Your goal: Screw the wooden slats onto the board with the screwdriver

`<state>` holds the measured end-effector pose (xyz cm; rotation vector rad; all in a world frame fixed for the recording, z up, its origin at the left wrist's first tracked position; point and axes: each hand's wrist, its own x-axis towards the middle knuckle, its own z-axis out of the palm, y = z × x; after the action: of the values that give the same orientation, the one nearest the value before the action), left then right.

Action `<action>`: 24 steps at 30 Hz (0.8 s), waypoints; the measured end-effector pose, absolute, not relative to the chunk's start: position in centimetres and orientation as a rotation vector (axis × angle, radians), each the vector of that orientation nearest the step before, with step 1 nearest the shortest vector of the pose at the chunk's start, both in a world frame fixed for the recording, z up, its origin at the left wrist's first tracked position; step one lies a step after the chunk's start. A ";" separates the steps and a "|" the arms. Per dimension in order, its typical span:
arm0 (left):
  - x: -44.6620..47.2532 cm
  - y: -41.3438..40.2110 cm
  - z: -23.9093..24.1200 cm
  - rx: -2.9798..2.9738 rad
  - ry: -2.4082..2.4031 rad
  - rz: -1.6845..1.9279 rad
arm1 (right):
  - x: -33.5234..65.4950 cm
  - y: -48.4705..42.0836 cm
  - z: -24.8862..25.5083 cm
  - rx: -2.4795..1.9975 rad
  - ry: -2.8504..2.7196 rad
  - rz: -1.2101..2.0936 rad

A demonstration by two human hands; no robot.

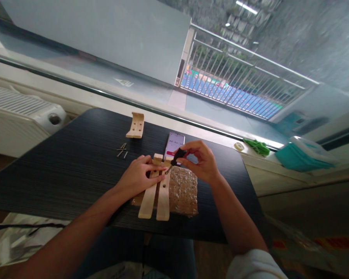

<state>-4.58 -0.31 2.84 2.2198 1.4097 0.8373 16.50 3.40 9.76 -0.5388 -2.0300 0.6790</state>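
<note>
My right hand (202, 162) grips a black-handled screwdriver (178, 155), tilted down and to the left. Its tip meets the right-hand one of two pale wooden strips (163, 205), near the upper end. Across the left strip (147, 203) lies my left hand (136, 174), thumb and forefinger closed in around the screwdriver's tip. Whatever is between those fingertips is too small to make out. Both strips have drilled holes and rest on a brown block (184, 190) in clear wrapping. Their top ends touch or overlap a short wooden crosspiece, partly hidden by my hands.
Several loose screws (122, 150) lie on the dark table (75, 166), left of my hands. Beyond them is a curved wooden piece (137, 126) with holes. A lit phone (175, 140) sits behind the strips. The sill holds a green cloth (257, 147) and a tape roll (239, 146).
</note>
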 end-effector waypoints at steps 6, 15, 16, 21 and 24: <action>-4.6 -0.3 2.8 2.207 1.399 0.837 | 17.1 3.3 10.5 -0.548 -2.110 0.674; -4.5 -0.7 3.2 2.151 1.406 0.855 | 17.2 3.1 10.9 -0.508 -2.103 0.766; -4.5 -0.7 3.2 2.141 1.409 0.855 | 17.2 3.1 11.0 -0.508 -2.105 0.766; -4.5 -0.6 3.1 2.114 1.414 0.851 | 17.1 3.0 11.4 -0.504 -2.119 0.727; -4.5 -0.6 3.1 2.106 1.412 0.858 | 17.2 2.9 11.5 -0.499 -2.128 0.733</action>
<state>-4.50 -0.61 3.10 2.1062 1.4118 0.8576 17.18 2.93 11.54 -0.4987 -2.1281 0.7330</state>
